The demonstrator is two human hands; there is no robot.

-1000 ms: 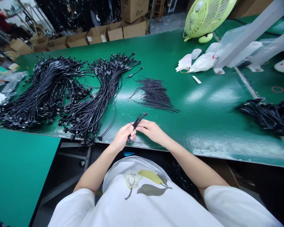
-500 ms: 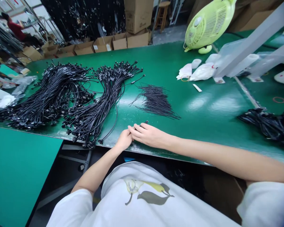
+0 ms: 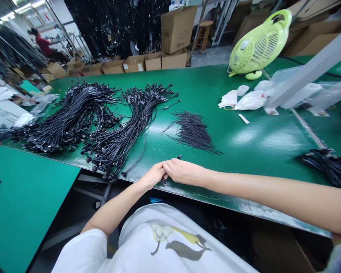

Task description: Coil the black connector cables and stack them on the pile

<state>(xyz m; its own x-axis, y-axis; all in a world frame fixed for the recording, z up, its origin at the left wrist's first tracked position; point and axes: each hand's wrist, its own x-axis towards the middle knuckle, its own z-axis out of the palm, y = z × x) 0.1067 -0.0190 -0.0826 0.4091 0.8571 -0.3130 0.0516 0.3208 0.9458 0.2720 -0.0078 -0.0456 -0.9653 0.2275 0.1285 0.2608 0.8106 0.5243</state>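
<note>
My left hand [image 3: 154, 175] and my right hand [image 3: 178, 170] meet at the table's front edge, fingers closed together around a short bundled black cable [image 3: 180, 156]. Only its dark ends stick out, one above my right hand and one below the fingers; the middle is hidden. Beyond my hands lies a pile of thin black ties [image 3: 194, 131]. To the left, a long bunch of black cables [image 3: 130, 125] with small connectors reaches the front edge, and one loose cable curves beside it.
Another cable heap [image 3: 71, 113] lies further left on the green table [image 3: 235, 159]. At the right are a bundle of black cables [image 3: 326, 163], white plastic bags [image 3: 251, 99] and a metal post [image 3: 301, 81]. A green fan [image 3: 258, 47] stands behind. A person [image 3: 44, 44] sits far off.
My right hand's fingers have curled from stretched out to closed over the cable. The view has tilted up slightly, so the table contents appear lower and further right.
</note>
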